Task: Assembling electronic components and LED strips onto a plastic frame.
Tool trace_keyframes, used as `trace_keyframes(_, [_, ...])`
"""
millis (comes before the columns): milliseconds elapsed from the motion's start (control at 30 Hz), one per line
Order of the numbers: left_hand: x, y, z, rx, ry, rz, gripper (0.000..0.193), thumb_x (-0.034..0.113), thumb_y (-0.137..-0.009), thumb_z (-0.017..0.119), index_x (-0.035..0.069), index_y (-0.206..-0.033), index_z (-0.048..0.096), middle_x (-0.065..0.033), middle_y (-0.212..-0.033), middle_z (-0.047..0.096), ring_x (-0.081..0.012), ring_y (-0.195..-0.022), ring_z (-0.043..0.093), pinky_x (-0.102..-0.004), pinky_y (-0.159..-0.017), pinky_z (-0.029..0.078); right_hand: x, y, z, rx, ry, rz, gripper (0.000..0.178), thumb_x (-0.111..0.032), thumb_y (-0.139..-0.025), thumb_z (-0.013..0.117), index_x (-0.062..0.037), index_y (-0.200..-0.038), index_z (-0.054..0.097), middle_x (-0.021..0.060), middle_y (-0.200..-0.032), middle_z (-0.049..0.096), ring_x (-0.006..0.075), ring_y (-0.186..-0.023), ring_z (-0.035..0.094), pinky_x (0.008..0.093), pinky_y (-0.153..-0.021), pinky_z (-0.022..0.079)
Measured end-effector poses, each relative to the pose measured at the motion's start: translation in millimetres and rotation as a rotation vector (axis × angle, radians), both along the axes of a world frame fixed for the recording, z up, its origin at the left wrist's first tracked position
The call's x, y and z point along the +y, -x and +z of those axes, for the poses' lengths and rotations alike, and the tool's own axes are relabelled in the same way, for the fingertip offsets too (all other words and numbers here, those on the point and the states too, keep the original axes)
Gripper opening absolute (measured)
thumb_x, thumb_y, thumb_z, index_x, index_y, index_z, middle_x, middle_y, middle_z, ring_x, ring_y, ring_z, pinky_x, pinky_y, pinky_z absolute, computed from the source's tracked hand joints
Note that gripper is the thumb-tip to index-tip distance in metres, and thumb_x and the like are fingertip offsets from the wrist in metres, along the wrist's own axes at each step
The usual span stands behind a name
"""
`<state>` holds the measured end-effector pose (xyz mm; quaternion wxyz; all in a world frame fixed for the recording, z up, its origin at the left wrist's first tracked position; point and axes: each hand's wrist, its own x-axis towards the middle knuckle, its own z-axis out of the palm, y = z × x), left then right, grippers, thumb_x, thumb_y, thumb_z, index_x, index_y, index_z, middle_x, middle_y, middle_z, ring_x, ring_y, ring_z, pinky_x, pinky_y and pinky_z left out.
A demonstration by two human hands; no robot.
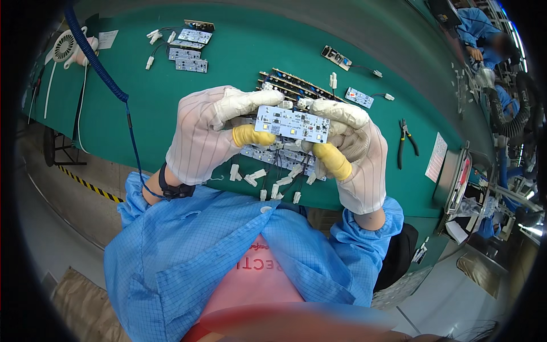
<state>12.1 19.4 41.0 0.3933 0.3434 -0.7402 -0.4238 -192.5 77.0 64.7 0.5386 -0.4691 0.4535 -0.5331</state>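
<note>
The white LED circuit board [292,123] lies with its long axis spanning between the two gloved hands above the green counter [228,85], the left hand [208,137] pinching its left end and the right hand [347,151] gripping its right end.

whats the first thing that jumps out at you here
Two gloved hands, the left hand and the right hand, hold a small white circuit board up at the centre, over a green table. More boards with white connectors lie just beneath, and black pliers sit to the right.
</note>
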Motion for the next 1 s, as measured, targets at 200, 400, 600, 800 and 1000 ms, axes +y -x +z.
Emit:
trace_keyframes(200, [-9.4, 0.8, -7.7, -0.044, 0.411, 0.056, 0.050, 0.031, -0.070, 0.072, 0.001, -0.110, 0.065, -0.0057, -0.082, 0.063, -0.0124, -0.071, 0.059, -0.0232, -0.060, 0.047, 2.0, 5.2, -2.0, 0.031, -0.048, 0.007, 0.048, -0.007, -0.079, 0.072, 0.0044, -0.120, 0.050, 0.0114, -0.085, 0.064, 0.0098, -0.055, 0.056, 0.0195, -0.045, 0.041])
trace_keyframes(400, [4.4, -2.4, -13.7, -0.326, 0.587, 0.298, 0.031, 0.025, -0.070, 0.078, 0.004, -0.089, 0.066, -0.0069, -0.081, 0.064, -0.0223, -0.079, 0.062, -0.0324, -0.076, 0.048, -18.7, 28.6, -27.2, 0.585, 0.391, 0.266, 0.030, -0.021, -0.089, 0.058, 0.0024, -0.108, 0.054, 0.0091, -0.073, 0.060, 0.0120, -0.044, 0.051, 0.0183, -0.040, 0.036])
trace_keyframes(600, [2.0, -9.5, -15.9, -0.320, 0.533, 0.198, 0.025, 0.018, -0.070, 0.078, 0.002, -0.083, 0.064, -0.0091, -0.078, 0.063, -0.0251, -0.080, 0.062, -0.0360, -0.079, 0.047, -9.0, 22.6, -28.3, -0.134, -0.310, 0.315, 0.049, -0.049, -0.088, 0.055, -0.0003, -0.094, 0.053, 0.0032, -0.074, 0.059, 0.0067, -0.058, 0.055, 0.0188, -0.051, 0.045])
trace_keyframes(800, [-6.8, 4.2, -3.3, -0.026, 0.046, 0.054, 0.044, 0.028, -0.075, 0.071, 0.000, -0.108, 0.065, -0.0075, -0.083, 0.063, -0.0151, -0.074, 0.060, -0.0249, -0.066, 0.049, -9.8, 3.2, 2.7, -0.007, -0.272, 0.090, 0.043, -0.018, -0.084, 0.068, 0.0029, -0.117, 0.048, 0.0102, -0.085, 0.061, 0.0095, -0.059, 0.056, 0.0167, -0.043, 0.043])
trace_keyframes(1000, [-76.3, -11.7, -7.9, -0.140, 0.363, 0.229, 0.034, -0.001, -0.076, 0.064, 0.010, -0.109, 0.067, -0.0099, -0.103, 0.067, -0.0228, -0.092, 0.064, -0.0306, -0.082, 0.050, -8.4, 11.6, 4.8, 0.204, -0.052, -0.101, 0.051, 0.005, -0.080, 0.061, -0.0008, -0.127, 0.043, 0.0125, -0.105, 0.056, 0.0089, -0.061, 0.055, 0.0178, -0.041, 0.043])
